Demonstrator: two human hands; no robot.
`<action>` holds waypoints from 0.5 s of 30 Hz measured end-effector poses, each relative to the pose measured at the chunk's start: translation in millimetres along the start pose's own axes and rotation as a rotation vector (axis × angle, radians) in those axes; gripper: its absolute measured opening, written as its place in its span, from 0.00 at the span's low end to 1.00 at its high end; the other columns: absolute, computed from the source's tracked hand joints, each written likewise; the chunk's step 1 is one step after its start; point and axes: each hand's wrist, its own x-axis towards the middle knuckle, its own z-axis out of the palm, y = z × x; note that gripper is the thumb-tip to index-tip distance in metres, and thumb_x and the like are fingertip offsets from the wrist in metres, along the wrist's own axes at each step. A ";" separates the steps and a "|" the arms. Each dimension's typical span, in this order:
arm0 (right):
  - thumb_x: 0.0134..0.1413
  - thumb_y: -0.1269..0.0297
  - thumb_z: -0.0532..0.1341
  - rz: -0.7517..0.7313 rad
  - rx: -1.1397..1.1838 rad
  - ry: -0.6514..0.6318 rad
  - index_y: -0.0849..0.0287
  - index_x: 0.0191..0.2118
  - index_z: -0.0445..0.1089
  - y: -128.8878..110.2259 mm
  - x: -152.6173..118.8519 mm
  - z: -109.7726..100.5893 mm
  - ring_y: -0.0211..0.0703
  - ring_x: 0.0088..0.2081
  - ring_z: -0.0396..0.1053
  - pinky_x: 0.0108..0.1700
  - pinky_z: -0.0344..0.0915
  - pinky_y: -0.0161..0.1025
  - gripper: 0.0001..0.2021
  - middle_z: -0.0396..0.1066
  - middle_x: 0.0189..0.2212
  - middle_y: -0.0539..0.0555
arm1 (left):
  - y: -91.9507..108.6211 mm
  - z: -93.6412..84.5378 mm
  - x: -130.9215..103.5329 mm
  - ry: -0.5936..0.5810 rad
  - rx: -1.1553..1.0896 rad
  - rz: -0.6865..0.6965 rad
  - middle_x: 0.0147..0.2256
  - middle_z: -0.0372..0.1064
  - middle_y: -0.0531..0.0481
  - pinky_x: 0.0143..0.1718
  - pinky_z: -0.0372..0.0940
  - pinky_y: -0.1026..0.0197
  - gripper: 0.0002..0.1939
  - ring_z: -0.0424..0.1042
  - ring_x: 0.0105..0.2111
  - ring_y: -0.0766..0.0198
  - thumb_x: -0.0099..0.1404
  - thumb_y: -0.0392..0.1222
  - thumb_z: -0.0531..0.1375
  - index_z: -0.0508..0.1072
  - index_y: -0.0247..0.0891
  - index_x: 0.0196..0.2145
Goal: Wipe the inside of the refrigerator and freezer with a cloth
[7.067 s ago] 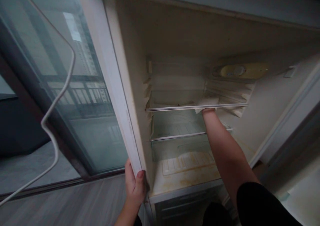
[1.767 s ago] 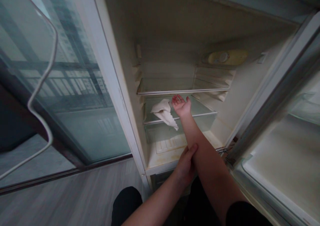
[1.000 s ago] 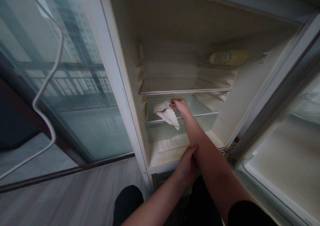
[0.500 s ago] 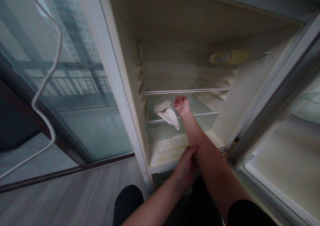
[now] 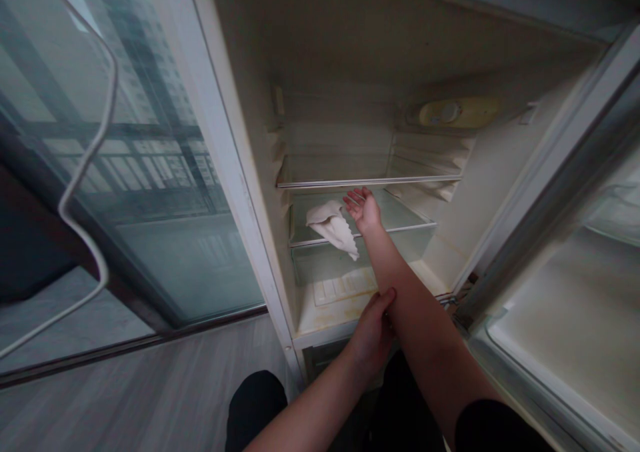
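Observation:
A white cloth (image 5: 332,225) with a scalloped edge lies crumpled on the lower glass shelf (image 5: 405,213) of an opened fridge, one corner hanging over the shelf's front edge. Just right of the cloth is my right hand (image 5: 364,210), palm turned up, fingers apart and nothing in them. My left hand (image 5: 373,332) is wrapped round the underside of my right forearm (image 5: 407,299), thumb on top; its other fingers are mostly hidden behind the arm.
Above sits another glass shelf (image 5: 370,183), with a yellowed dial housing (image 5: 457,113) on the right wall. The fridge door (image 5: 575,319) stands open at right. A white cable (image 5: 83,172) hangs before the glass sliding door (image 5: 200,259) at left. Yellow stains mark the fridge floor (image 5: 345,309).
The fingers of my right hand have uncurled and spread a little more. My left hand keeps its hold on the forearm, and the cloth has not moved.

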 end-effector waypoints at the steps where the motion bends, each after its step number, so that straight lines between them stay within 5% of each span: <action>1: 0.61 0.64 0.56 -0.020 -0.030 0.010 0.57 0.38 0.65 1.2 0.3 0.0 0.35 0.29 0.72 0.26 0.66 0.29 0.04 0.72 0.32 0.49 | 0.0 0.3 -0.2 0.001 -0.001 -0.003 0.53 0.74 0.42 0.55 0.64 0.53 0.21 0.69 0.57 0.50 0.60 0.52 0.67 0.75 0.39 0.47; 6: 0.52 0.70 0.62 -0.292 -0.472 0.065 0.59 0.37 0.67 7.0 6.8 -2.9 0.33 0.25 0.67 0.25 0.61 0.29 0.06 0.69 0.28 0.46 | -0.2 2.5 -1.3 0.008 -0.022 -0.004 0.51 0.76 0.41 0.58 0.63 0.52 0.20 0.70 0.57 0.49 0.60 0.52 0.67 0.76 0.39 0.45; 11: 0.54 0.68 0.62 -0.651 -1.052 0.051 0.59 0.36 0.70 1.3 5.7 -9.5 0.40 0.35 0.70 0.45 0.66 0.38 0.03 0.71 0.35 0.53 | 0.8 6.0 -2.3 0.012 -0.041 -0.018 0.50 0.77 0.41 0.60 0.62 0.52 0.20 0.70 0.58 0.49 0.61 0.52 0.66 0.77 0.38 0.48; 15: 0.55 0.69 0.60 -0.742 -1.344 0.001 0.60 0.39 0.72 -4.2 -3.3 -11.6 0.46 0.39 0.70 0.50 0.64 0.43 0.06 0.71 0.43 0.59 | 2.2 8.1 -2.8 0.011 -0.068 -0.033 0.53 0.76 0.41 0.60 0.62 0.53 0.21 0.69 0.59 0.49 0.64 0.51 0.63 0.77 0.35 0.50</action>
